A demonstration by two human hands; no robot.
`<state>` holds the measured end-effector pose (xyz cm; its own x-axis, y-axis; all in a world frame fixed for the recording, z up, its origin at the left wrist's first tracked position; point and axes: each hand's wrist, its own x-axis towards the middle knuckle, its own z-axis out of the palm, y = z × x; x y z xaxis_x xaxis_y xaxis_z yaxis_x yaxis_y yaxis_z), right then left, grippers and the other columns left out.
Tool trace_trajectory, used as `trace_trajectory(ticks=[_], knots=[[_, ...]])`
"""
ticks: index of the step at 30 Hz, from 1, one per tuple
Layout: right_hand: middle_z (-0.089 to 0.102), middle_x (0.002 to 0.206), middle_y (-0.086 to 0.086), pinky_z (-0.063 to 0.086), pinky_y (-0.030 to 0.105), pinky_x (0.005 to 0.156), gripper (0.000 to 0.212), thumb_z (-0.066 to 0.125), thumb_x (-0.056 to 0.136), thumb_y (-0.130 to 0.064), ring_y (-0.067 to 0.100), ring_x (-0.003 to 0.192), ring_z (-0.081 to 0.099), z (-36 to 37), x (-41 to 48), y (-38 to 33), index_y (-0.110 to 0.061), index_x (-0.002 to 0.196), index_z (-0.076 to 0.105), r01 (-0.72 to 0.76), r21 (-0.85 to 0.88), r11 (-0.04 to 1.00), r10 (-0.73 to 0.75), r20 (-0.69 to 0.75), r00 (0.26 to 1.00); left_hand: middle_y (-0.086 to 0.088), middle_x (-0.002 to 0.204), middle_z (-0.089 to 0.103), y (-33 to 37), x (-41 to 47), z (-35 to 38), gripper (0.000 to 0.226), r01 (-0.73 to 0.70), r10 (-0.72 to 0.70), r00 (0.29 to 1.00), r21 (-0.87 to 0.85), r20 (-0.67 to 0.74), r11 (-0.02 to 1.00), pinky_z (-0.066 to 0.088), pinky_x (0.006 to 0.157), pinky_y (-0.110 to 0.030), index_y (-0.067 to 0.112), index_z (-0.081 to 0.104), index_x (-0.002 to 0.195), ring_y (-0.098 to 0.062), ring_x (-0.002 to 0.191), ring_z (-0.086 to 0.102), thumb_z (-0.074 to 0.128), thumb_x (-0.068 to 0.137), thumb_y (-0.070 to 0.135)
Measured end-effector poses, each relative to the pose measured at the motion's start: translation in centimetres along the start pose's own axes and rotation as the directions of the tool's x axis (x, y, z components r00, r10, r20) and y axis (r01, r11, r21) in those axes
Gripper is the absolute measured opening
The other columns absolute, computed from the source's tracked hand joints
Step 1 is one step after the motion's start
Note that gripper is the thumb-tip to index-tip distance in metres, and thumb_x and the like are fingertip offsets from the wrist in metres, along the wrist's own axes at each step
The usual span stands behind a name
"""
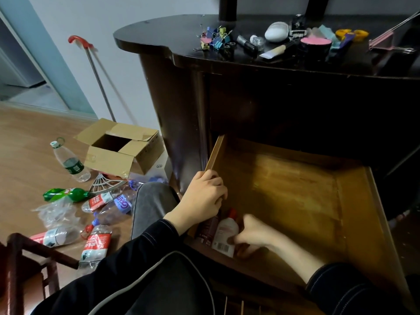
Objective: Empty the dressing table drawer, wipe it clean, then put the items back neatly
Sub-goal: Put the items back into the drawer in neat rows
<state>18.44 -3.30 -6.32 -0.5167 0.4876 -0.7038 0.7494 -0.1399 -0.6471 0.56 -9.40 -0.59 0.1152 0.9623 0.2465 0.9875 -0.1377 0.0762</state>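
Observation:
The wooden drawer (354, 201) of the dark dressing table (250, 92) stands pulled out, its bottom mostly bare. In its near left corner lie a white bottle with a red cap (223, 235) and a dark bottle (208, 228) side by side. My left hand (204, 194) grips the drawer's left wall with curled fingers. My right hand (252, 235) is inside the drawer, fingers curled round the white bottle's lower end; the hand is slightly blurred. Small items lie on the tabletop: coloured binder clips (216, 38), a white pouch (277, 31), a pink-topped jar (316, 44).
Several empty plastic bottles (95, 244) and a green bottle (66, 194) litter the wooden floor at left, beside an open cardboard box (120, 151). A mop handle (100, 83) leans on the wall. A dark wooden chair (25, 269) stands at the lower left. My knee (152, 201) is next to the drawer.

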Motion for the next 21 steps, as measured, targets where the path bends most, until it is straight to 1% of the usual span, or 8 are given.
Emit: trace_trajectory(ticks=[3, 11, 13, 14, 16, 18, 19, 21], knots=[[0.062, 0.118, 0.012, 0.065, 0.042, 0.067, 0.045, 0.08, 0.085, -0.008, 0.025, 0.086, 0.075, 0.5, 0.1, 0.1, -0.022, 0.103, 0.041, 0.013, -0.002, 1.0, -0.013, 0.01, 1.0, 0.011, 0.097, 0.065, 0.1, 0.0, -0.1, 0.016, 0.004, -0.004, 1.0, 0.0, 0.008, 1.0, 0.038, 0.089, -0.036, 0.026, 0.074, 0.087, -0.02, 0.115, 0.052, 0.062, 0.081, 0.017], [0.061, 0.108, 0.005, 0.063, 0.033, 0.061, 0.047, 0.082, 0.084, -0.018, 0.015, 0.073, 0.075, 0.4, 0.2, 0.4, -0.029, 0.095, 0.038, 0.085, -0.168, 0.982, -0.077, 0.053, 0.996, 0.011, 0.097, 0.066, 0.0, 0.0, 0.1, 0.017, 0.001, -0.001, 1.0, 0.004, 0.019, 1.0, 0.037, 0.091, -0.037, 0.025, 0.073, 0.089, -0.02, 0.115, 0.051, 0.06, 0.082, 0.017], [0.061, 0.108, 0.003, 0.06, 0.027, 0.056, 0.046, 0.083, 0.083, -0.024, 0.016, 0.079, 0.075, 0.0, 0.1, 0.3, -0.024, 0.108, 0.044, 0.099, -0.222, 0.97, -0.092, 0.04, 0.995, 0.01, 0.096, 0.066, 0.0, 0.0, 0.0, 0.016, -0.003, 0.003, 1.0, -0.002, 0.011, 1.0, 0.038, 0.091, -0.037, 0.024, 0.073, 0.088, -0.021, 0.115, 0.052, 0.061, 0.081, 0.017], [0.059, 0.111, 0.001, 0.058, 0.025, 0.054, 0.055, 0.083, 0.083, -0.028, 0.016, 0.083, 0.074, -0.2, 0.0, 0.2, -0.02, 0.121, 0.045, 0.103, -0.254, 0.962, -0.098, 0.031, 0.995, 0.01, 0.096, 0.066, 0.1, 0.0, 0.0, 0.016, -0.004, 0.004, 1.0, -0.002, 0.01, 1.0, 0.037, 0.091, -0.036, 0.024, 0.073, 0.089, -0.021, 0.115, 0.052, 0.061, 0.081, 0.017], [0.055, 0.125, 0.002, 0.056, 0.023, 0.054, 0.079, 0.079, 0.086, -0.036, 0.014, 0.083, 0.072, -0.7, -0.2, 0.1, -0.019, 0.147, 0.032, 0.101, -0.306, 0.947, -0.108, -0.007, 0.994, 0.01, 0.098, 0.066, 0.0, 0.1, -0.2, 0.016, -0.003, 0.003, 1.0, 0.001, 0.015, 1.0, 0.036, 0.092, -0.035, 0.025, 0.073, 0.09, -0.021, 0.116, 0.051, 0.061, 0.083, 0.018], [0.048, 0.142, 0.007, 0.056, 0.023, 0.055, 0.089, 0.071, 0.092, -0.041, 0.012, 0.078, 0.07, -1.3, -0.5, -0.2, -0.022, 0.159, 0.015, 0.128, -0.306, 0.943, -0.151, -0.053, 0.987, 0.01, 0.098, 0.066, 0.0, 0.0, -0.3, 0.017, -0.002, 0.002, 1.0, 0.0, 0.002, 1.0, 0.036, 0.09, -0.034, 0.025, 0.074, 0.092, -0.021, 0.115, 0.052, 0.061, 0.083, 0.018], [0.048, 0.142, 0.008, 0.057, 0.024, 0.056, 0.086, 0.067, 0.094, -0.04, 0.011, 0.077, 0.07, -1.6, -0.9, -0.4, -0.021, 0.16, 0.015, 0.144, -0.292, 0.946, -0.175, -0.083, 0.981, 0.01, 0.098, 0.066, 0.1, 0.0, -0.3, 0.018, -0.005, 0.005, 1.0, -0.001, -0.006, 1.0, 0.035, 0.089, -0.034, 0.026, 0.074, 0.093, -0.021, 0.115, 0.053, 0.061, 0.083, 0.019], [0.058, 0.123, 0.004, 0.059, 0.03, 0.063, 0.069, 0.062, 0.098, -0.039, 0.012, 0.077, 0.071, -2.7, -2.3, -1.2, -0.02, 0.154, 0.028, 0.178, -0.265, 0.948, -0.224, -0.152, 0.963, 0.011, 0.1, 0.066, 0.1, -0.1, -0.5, 0.019, -0.011, 0.011, 1.0, -0.007, -0.013, 1.0, 0.035, 0.089, -0.033, 0.026, 0.074, 0.095, -0.02, 0.115, 0.053, 0.06, 0.085, 0.02]])
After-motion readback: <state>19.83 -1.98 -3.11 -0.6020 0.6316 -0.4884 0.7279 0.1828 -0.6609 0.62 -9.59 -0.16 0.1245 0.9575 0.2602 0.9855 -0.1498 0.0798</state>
